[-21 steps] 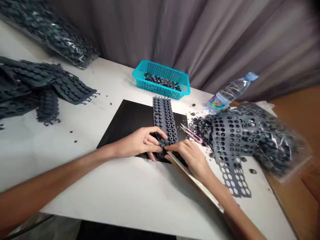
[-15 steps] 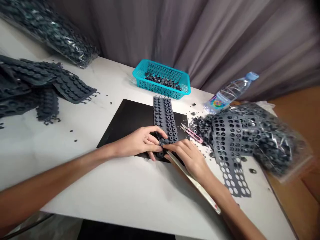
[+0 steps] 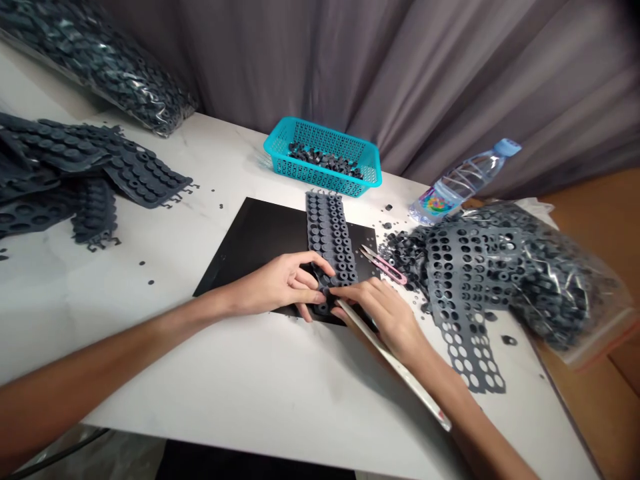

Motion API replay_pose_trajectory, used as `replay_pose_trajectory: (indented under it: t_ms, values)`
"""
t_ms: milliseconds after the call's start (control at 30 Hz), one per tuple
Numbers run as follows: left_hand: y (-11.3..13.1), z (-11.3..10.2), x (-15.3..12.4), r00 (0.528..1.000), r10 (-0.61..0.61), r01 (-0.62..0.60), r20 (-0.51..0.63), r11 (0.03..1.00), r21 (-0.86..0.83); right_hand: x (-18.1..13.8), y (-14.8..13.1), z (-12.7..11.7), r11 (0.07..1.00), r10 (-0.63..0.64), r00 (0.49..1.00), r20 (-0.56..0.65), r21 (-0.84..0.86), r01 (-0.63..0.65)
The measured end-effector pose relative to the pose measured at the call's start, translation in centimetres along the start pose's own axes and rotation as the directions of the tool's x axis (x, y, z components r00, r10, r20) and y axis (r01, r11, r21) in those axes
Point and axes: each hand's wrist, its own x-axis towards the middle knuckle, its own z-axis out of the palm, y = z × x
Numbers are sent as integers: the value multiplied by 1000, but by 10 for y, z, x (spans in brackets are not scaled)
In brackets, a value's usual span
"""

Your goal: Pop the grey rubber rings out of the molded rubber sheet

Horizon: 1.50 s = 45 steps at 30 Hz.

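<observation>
A dark grey rubber sheet of round studs and rings (image 3: 327,230) lies lengthwise over a black mat (image 3: 260,240). At its near end, my left hand (image 3: 287,283) presses a curled-up edge of the sheet between thumb and fingers. Close beside it, my right hand (image 3: 385,310) is closed, its fingertips at the same edge. A long slim white tool (image 3: 400,373) with a red mark at its end runs out from under that hand along the wrist. The exact kind of tool does not show, and the fingers partly hide the spot being worked on.
Pink thread snips (image 3: 385,265) lie right of the mat. Behind stands a turquoise basket (image 3: 320,179) of small dark pieces. On the right are a water bottle (image 3: 463,180), a punched-out sheet (image 3: 450,280) and a filled plastic bag (image 3: 555,287). More rubber sheets (image 3: 140,170) are piled at left.
My right hand and the white tool have shifted slightly right, the fingertips a little away from my left thumb. My left hand keeps its place on the sheet.
</observation>
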Motion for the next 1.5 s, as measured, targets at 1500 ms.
replay_pose_trajectory:
  t_ms: [1500]
  values:
    - [3,2,-3,999,-41,41,-18,999,25,-7,7,-11,775,630,741,-233,130,-619]
